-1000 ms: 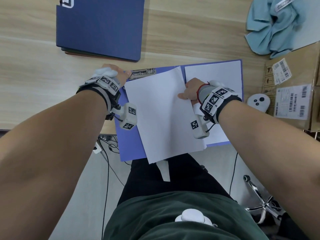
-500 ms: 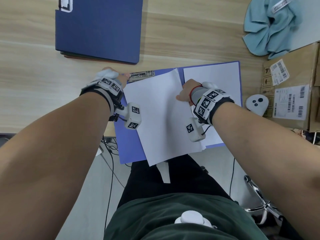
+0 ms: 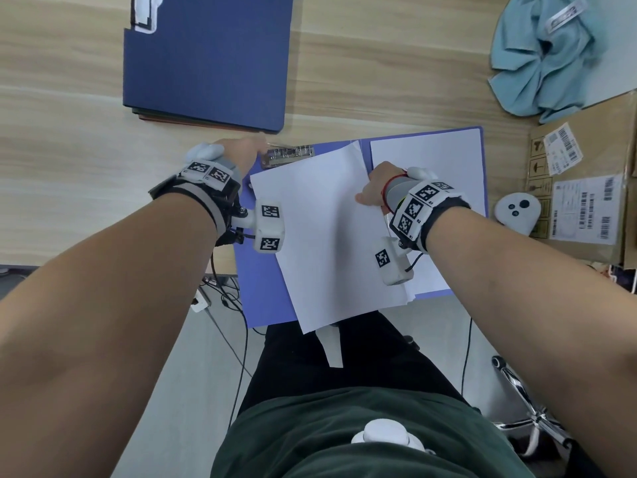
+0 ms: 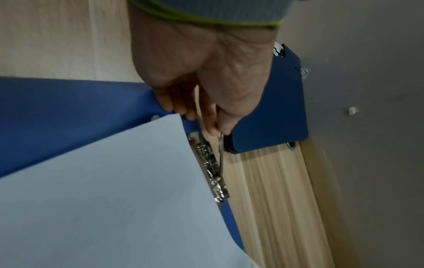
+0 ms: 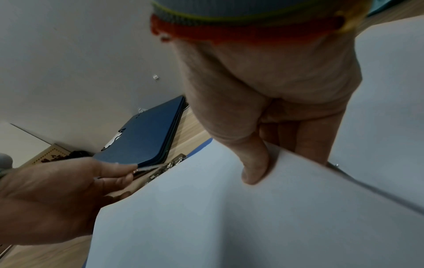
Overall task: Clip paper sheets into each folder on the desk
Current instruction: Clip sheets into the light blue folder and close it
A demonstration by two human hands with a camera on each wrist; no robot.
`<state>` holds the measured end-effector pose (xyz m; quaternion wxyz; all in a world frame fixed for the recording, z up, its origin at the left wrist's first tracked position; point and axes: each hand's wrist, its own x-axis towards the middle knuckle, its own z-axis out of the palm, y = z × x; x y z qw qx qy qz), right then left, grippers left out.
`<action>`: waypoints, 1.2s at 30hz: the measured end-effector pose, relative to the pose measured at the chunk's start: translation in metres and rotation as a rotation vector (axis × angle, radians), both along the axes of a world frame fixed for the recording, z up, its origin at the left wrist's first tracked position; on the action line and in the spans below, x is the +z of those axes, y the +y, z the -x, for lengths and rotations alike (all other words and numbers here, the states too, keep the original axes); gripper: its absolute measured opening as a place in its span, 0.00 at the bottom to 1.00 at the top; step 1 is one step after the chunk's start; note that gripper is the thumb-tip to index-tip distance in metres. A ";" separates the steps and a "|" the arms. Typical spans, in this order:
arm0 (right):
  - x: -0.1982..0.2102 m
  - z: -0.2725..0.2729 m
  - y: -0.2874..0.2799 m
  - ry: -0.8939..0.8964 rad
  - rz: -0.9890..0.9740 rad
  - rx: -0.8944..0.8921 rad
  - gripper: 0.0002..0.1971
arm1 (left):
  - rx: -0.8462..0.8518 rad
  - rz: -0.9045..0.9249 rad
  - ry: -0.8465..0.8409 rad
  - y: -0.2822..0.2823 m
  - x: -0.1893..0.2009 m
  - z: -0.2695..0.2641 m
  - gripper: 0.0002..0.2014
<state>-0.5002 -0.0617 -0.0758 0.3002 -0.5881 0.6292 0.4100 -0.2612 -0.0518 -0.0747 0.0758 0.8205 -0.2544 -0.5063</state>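
Observation:
An open light-blue folder (image 3: 262, 288) lies at the desk's near edge, its metal clip (image 3: 289, 155) at the top of the left half. My left hand (image 3: 241, 151) is at the clip's left end. In the left wrist view its fingers (image 4: 206, 123) pinch the thin raised clip lever (image 4: 220, 154). My right hand (image 3: 374, 188) grips the white paper sheets (image 3: 320, 236) by their right edge, thumb (image 5: 254, 170) on top. The sheets lie tilted over the left half, their top edge just below the clip. Another white sheet (image 3: 427, 167) covers the right half.
A stack of closed dark-blue folders (image 3: 206, 60) lies just beyond the clip. At the right are a teal cloth (image 3: 548, 53), a cardboard box (image 3: 586, 201) and a white controller (image 3: 517, 213). The folder and sheets overhang the desk edge above my lap.
My left hand has edged right onto the clip's end. The sheets and my right hand have barely shifted.

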 end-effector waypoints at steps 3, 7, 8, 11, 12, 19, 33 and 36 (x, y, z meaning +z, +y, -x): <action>0.001 0.002 0.003 -0.020 0.003 -0.028 0.16 | 0.173 0.070 0.115 0.002 0.002 0.005 0.35; 0.009 0.006 0.003 -0.069 0.004 -0.059 0.24 | 0.109 0.150 0.132 0.016 0.005 -0.003 0.20; 0.009 0.009 0.003 -0.096 -0.001 -0.089 0.25 | 0.068 0.180 0.114 0.019 0.002 -0.006 0.13; 0.006 0.018 0.008 -0.166 -0.020 -0.209 0.23 | -0.013 0.203 0.120 0.020 0.002 -0.005 0.07; 0.005 0.021 0.010 -0.186 -0.018 -0.253 0.22 | 0.000 0.221 0.164 0.018 0.004 -0.003 0.08; 0.010 0.027 0.017 -0.227 -0.014 -0.310 0.22 | -0.459 0.371 0.081 -0.002 0.023 0.035 0.16; -0.010 0.024 0.025 -0.512 -0.163 -0.785 0.32 | -0.079 0.311 -0.065 0.051 0.007 -0.020 0.25; -0.005 0.016 0.026 -0.557 -0.172 -0.833 0.24 | -0.041 0.244 -0.038 0.065 0.002 -0.027 0.28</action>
